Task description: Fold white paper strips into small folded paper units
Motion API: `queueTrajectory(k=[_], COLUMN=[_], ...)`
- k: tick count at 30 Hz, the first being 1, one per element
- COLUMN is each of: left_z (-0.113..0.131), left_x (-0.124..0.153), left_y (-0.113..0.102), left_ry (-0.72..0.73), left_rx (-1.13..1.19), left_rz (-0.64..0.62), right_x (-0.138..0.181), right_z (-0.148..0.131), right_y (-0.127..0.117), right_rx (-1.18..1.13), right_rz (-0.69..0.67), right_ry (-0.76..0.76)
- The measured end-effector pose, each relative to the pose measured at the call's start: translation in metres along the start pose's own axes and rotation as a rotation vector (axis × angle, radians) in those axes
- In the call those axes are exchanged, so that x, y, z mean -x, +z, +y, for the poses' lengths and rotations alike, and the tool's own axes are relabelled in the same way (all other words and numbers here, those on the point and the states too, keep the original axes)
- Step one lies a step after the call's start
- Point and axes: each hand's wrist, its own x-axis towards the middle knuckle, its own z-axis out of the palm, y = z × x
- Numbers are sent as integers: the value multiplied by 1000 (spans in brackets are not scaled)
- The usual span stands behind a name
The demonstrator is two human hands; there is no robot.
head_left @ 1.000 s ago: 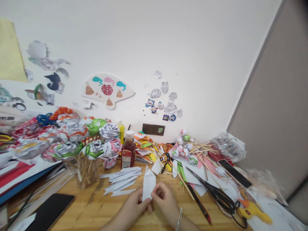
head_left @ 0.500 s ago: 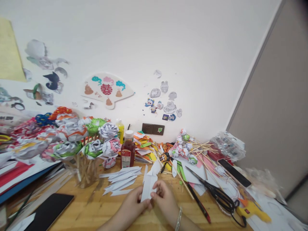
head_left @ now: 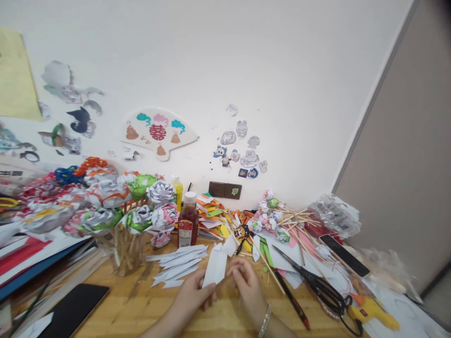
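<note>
Jutting forward, white paper (head_left: pixel 215 265) is pinched in the left grip (head_left: pixel 198 290), right grip (head_left: pixel 246 281) beside, hold unclear.

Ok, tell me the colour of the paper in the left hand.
The paper in the left hand is white, seen in the head view.

Soft diffuse light, blurred, stretched edges
</note>
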Motion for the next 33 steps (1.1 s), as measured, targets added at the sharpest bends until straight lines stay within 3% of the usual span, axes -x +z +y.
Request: queueTrajectory(k=[3,7,13,16,23,27,33], left_z=[-2,-3,1,2,-2,-3,-3], left_x=[-2,-3,-4,-4,-3,-3,-6], left_y=[0,-2,-9,-11,-5,-5,-9], left_ry=[-13,82,107,106,96,109,35], left_rx=[-15,15,102,118,-29,-49,59], left_rz=[51,76,140,152,0,-25,97], right_x=[-2,-3,1,3,-4,-7,-5], right_z=[-3,-4,0,2,2,9,14], right_y=[-3,-6,-6,-5,-6,-10,-10], right_rx=[-6,14,127,76,-163,-153,-143], right_rz=[125,177,71,11,92,-36,-260], right_ry=[-34,-53,3,17,19,109,215])
